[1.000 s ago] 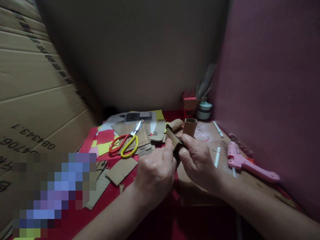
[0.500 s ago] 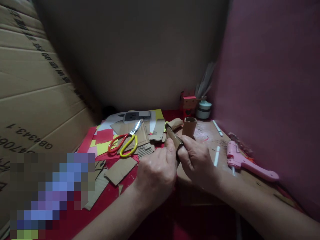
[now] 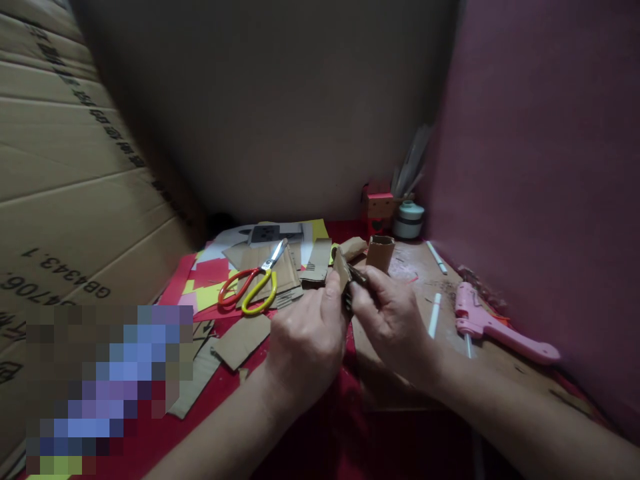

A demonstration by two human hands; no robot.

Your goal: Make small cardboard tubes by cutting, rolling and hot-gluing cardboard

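Note:
Between my two hands is a small folded piece of cardboard, held above the near edge of the work board. My left hand is closed on its left side, thumb pressed along it. My right hand pinches the other side, where a dark corrugated edge shows; some fingertips are hidden. Just beyond the hands a short cardboard tube stands upright on the board. Scissors with one red and one yellow handle lie to the left on cardboard scraps.
A pink glue gun and white glue sticks lie at right. Flat cardboard pieces and coloured paper spread at left. Behind stand a pale blue pot and a small red-and-brown box figure. A large carton rises at left.
The cardboard piece has turned in my hands, so its flat face and corrugated edge now show differently. My left hand has shifted slightly left. Everything else lies as before.

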